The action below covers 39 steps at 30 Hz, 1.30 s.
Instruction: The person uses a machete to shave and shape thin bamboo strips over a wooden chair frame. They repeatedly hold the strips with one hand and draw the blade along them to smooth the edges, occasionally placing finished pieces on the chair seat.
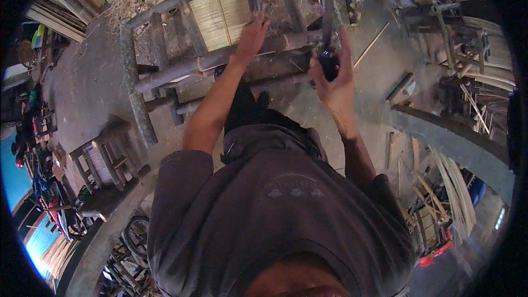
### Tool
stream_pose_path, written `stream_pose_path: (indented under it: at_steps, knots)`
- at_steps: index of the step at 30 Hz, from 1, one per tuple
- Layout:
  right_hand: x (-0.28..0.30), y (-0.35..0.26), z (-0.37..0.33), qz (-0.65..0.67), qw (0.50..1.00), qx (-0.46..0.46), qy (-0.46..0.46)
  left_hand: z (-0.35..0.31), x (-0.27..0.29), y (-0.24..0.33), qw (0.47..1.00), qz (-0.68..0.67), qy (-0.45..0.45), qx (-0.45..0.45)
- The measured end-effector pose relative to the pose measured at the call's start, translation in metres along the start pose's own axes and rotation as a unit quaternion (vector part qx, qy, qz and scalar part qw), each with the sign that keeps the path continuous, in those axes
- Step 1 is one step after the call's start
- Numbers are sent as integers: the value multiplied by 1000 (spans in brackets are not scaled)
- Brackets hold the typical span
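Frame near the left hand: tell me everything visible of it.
The frame is built of rounded, brown-grey poles that look like wood or bamboo. Two long rails run across the view before the person, joined by several shorter crossbars, with mottled posts at the left end. Pale bands wrap the near rail. Its right end is partly hidden. The left hand is over that rail; contact is unclear.

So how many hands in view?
2: left hand over the pole frame, right hand beyond it to the right, around a black object. No others visible.
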State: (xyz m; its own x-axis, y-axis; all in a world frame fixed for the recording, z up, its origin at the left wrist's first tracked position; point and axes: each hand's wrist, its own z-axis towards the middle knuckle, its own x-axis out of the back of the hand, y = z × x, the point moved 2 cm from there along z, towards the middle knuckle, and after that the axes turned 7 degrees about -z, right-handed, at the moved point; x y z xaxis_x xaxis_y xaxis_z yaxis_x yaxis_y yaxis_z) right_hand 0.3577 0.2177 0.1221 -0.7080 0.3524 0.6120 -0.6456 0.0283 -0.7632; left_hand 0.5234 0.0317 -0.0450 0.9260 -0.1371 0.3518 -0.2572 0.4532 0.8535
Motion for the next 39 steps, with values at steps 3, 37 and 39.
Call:
stream_pose_path:
  at_steps: [3,37,39]
  knots:
    - [0,-17,18,-106,994,-13,0,6,-11,6,998,11,17,-52]
    - [76,-70,123,-178,964,119,155,51,-41,28,979,-90,157,99]
    - [77,-65,126,1,969,39,245,50,-45,24,976,-106,182,50]
